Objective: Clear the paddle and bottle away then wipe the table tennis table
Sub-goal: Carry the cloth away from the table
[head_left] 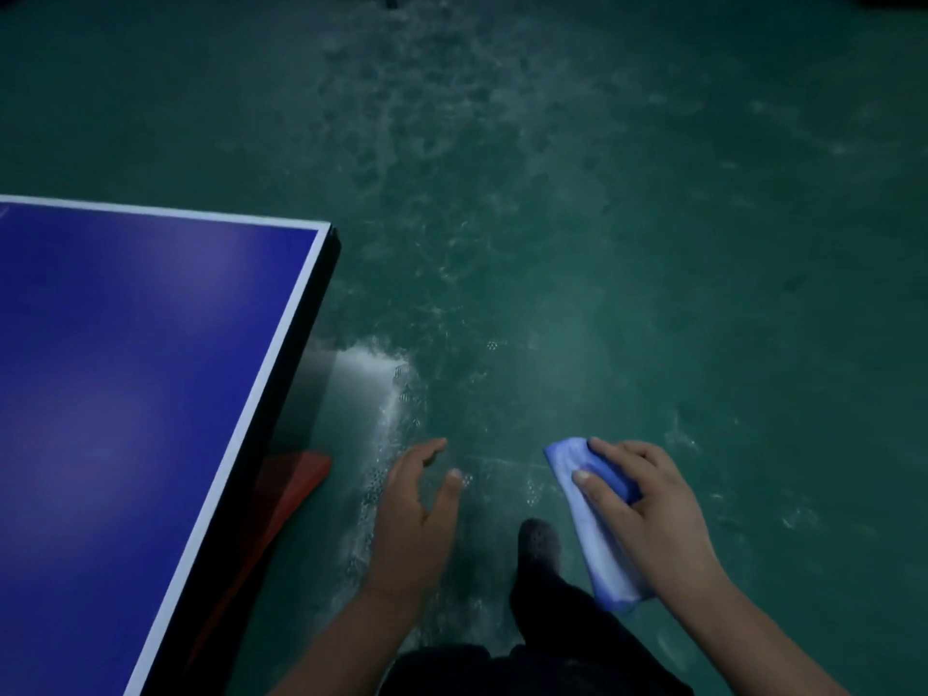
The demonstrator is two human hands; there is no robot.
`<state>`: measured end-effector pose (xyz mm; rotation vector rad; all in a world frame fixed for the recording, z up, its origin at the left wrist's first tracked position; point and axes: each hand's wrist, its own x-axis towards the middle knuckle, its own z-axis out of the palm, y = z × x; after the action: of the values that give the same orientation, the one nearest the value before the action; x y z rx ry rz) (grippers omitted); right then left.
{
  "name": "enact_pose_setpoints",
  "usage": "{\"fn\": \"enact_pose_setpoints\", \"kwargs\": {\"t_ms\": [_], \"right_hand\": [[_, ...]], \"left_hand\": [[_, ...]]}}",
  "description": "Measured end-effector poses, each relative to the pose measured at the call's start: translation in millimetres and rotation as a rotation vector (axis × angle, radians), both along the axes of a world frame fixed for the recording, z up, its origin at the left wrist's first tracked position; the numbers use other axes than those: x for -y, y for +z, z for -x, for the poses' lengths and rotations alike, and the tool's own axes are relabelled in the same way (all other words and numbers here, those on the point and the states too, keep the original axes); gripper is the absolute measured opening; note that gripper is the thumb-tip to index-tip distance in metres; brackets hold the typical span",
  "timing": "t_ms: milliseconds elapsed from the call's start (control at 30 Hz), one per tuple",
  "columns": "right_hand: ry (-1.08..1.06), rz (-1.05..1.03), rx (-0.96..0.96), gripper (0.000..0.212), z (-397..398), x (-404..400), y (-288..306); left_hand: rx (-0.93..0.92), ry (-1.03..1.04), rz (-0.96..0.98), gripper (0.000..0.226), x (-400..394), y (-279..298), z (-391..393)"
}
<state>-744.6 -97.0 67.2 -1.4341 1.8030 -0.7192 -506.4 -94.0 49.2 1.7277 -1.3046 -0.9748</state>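
The right hand (648, 499) has its fingers (597, 487) clamped on a folded blue cloth (592, 524) above the green floor (602, 218); the left hand (417, 509) hangs spread and empty beside the blue counter (125, 369)

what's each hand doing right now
left hand: open, fingers relaxed, holding nothing
right hand: holding the folded blue cloth

Scuffed green floor (653, 218) (red base (296, 474) below)
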Motion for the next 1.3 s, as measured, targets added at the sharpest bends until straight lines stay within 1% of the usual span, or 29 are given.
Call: {"fn": "enact_pose_setpoints", "kwargs": {"t_ms": [67, 200, 267, 367, 433, 500, 567, 700, 800, 867, 1000, 1067, 1133, 1233, 1300], "right_hand": [[0.067, -0.009, -0.009, 0.037, 8.1, 60.3, 3.8], [0.204, 0.0, -0.026, 0.037, 8.3, 182.4, 11.7], [0.231, 0.018, -0.021, 0.037, 1.5, 241.9, 13.4], [0.256, 0.027, -0.001, 0.04, -12.9, 332.3, 6.8], [0.272, 0.027, -0.007, 0.042, -26.2, 393.3, -1.6], [0.283, 0.025, -0.017, 0.043, -42.1, 455.5, -8.9], [0.289, 0.003, -0.04, 0.042, -54.2, 515.7, -13.9], [0.238, 0.008, -0.064, 0.043, -70.3, 636.3, -0.7], [0.212, 0.037, -0.09, 0.044, -70.7, 721.2, 13.1], [0.158, 0.057, -0.093, 0.044, -67.6, 777.9, 19.4], [0.11, 0.064, -0.072, 0.043, -61.2, 897.6, 13.1], [0.111, 0.075, -0.054, 0.043, -59.7, 960.9, 6.4], [0.14, 0.073, -0.041, 0.042, -58.6, 1025.9, 3.0], [0.196, 0.067, -0.052, 0.042, -59.7, 1116.0, 11.3], [0.237, 0.062, -0.055, 0.042, -62.3, 1177.3, 19.1]], "left_hand": [[0.028, 0.039, 0.009, 0.033, 50.2, 7.5, 7.0], [0.081, 0.127, 0.047, 0.031, 146.9, 21.8, 2.8], [0.056, 0.199, 0.054, 0.028, 191.4, 24.2, -5.9], [0.015, 0.282, 0.055, 0.034, 259.8, 18.5, -20.5], [0.015, 0.312, 0.06, 0.035, 313.9, 11.0, -32.0], [0.033, 0.312, 0.076, 0.033, 374.8, 1.8, -46.7], [0.033, 0.303, 0.039, 0.031, 436.5, -6.8, -61.2], [0.005, 0.263, 0.046, 0.033, 568.6, -6.6, -79.3], [0.007, 0.199, 0.065, 0.035, 665.5, 2.9, -83.3], [0.003, 0.155, 0.087, 0.035, 729.3, 8.0, -81.4], [-0.007, 0.095, 0.098, 0.029, 859.2, -0.1, -73.2], [0.009, 0.095, 0.111, 0.027, 922.9, -5.4, -67.0], [0.018, 0.129, 0.113, 0.031, 984.4, -9.3, -60.8], [-0.023, 0.227, 0.137, 0.031, 1068.3, -3.3, -53.4], [-0.028, 0.25, 0.154, 0.031, 1123.9, 2.6, -52.5]]}}
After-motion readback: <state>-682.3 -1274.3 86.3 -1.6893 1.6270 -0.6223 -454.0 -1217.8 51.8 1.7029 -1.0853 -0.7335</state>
